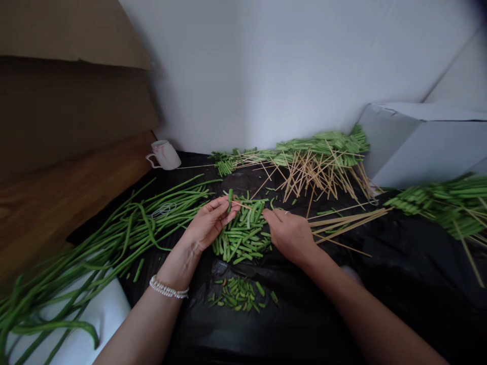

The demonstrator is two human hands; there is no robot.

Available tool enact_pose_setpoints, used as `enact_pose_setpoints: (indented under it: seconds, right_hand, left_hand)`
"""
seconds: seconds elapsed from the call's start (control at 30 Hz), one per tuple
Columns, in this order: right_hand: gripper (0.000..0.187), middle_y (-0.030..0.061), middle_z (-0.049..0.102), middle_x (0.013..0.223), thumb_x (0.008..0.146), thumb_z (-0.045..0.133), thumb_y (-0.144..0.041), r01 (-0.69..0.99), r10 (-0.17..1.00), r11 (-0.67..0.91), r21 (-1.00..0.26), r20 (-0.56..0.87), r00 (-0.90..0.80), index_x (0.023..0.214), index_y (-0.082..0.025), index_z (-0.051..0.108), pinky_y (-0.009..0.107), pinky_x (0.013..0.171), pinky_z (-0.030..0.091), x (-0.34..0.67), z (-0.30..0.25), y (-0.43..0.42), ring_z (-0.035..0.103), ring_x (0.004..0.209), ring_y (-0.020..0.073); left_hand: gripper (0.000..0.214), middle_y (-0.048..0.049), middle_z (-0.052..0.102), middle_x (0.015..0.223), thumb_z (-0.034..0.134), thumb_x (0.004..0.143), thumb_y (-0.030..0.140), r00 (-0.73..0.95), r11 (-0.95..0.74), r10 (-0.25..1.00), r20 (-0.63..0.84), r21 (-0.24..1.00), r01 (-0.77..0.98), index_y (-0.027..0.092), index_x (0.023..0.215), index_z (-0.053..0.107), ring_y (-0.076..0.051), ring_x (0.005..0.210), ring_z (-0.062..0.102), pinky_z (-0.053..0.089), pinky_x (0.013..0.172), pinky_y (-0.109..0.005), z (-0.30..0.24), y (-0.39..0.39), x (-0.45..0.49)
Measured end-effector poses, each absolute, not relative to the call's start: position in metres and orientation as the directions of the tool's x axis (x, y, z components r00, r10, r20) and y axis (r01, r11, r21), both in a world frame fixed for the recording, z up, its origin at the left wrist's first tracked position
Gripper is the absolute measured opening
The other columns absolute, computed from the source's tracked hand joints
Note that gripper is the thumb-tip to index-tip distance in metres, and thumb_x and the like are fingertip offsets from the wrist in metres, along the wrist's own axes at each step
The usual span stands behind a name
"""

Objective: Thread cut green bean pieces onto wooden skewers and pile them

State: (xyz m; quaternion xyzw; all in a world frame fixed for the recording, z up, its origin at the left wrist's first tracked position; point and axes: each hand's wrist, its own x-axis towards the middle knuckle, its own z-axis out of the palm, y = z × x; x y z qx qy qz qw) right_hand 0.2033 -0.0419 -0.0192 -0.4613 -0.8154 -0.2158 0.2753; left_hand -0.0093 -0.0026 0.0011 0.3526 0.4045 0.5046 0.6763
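Between thumb and fingers, my left hand (213,219) pinches a short piece of green bean (230,198). My right hand (291,233) is closed around a thin wooden skewer (243,205), whose far end meets the bean piece at my left fingertips. Whether the tip has gone through the piece is hard to see. Below both hands lies a heap of cut green bean pieces (243,242). Nearer to me is a smaller pile of short bean ends (239,295). Loose bare skewers (350,222) lie just right of my right hand.
Long whole beans (133,230) stretch across the left. Filled bean skewers (323,144) are stacked against the white wall, with more bean skewers (445,200) at the right. A white mug (164,155) stands back left, a white box (429,137) back right. Black plastic sheeting (304,319) covers the surface.
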Motion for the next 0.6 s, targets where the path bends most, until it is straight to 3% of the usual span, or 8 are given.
enact_pose_setpoints:
  seconds: [0.6]
  right_hand:
    - [0.025,0.0008,0.06,0.072,0.084,0.045,-0.008,0.882,0.658,0.46,0.101,0.628,-0.415,0.097,-0.016,0.065,0.028,0.056,0.028,0.2034,-0.0198,-0.0427,0.048,0.062,0.0124]
  left_hand:
    - [0.02,-0.0072,0.075,0.086,0.076,0.07,0.009,0.077,0.193,0.981,-0.177,0.902,-0.386,0.012,0.089,0.073,-0.012,0.075,0.069,0.056,0.072,-0.019,0.0011,-0.0018,-0.0082]
